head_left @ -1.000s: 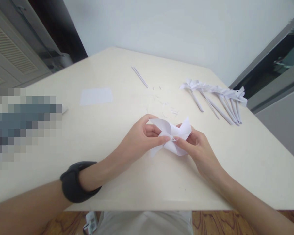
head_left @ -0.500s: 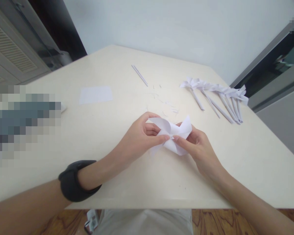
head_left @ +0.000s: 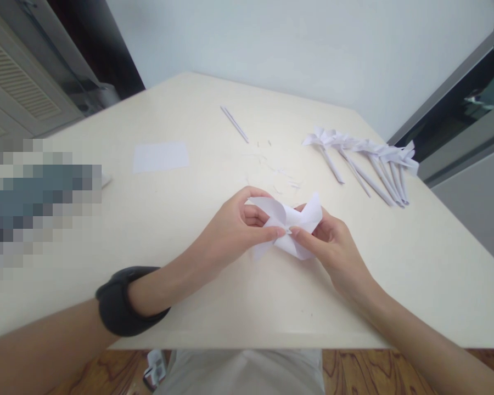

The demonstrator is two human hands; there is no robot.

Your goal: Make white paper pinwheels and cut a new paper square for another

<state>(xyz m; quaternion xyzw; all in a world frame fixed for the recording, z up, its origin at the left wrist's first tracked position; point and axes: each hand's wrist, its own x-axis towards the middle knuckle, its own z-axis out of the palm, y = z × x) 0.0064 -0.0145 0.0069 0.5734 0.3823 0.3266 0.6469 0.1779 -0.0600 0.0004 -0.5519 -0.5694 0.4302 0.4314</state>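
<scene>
A white paper pinwheel with curled blades is held between both hands, just above the near half of the table. My left hand grips it from the left, its thumb pressing near the centre and its other fingers behind the paper. From the right, my right hand pinches it too, thumb tip at the same centre and fingers mostly hidden behind. The two thumb tips nearly meet over the small folded middle. A black band sits on the left wrist.
On the cream table lie a row of paper pinwheels with rolled sticks at the right, thin paper sticks at the back, a paper sheet at the left and small paper scraps beyond the hands. A pixelated patch covers the left edge.
Both hands keep nearly the same hold on the pinwheel. The whole view has shifted very slightly; nothing else visibly differs.
</scene>
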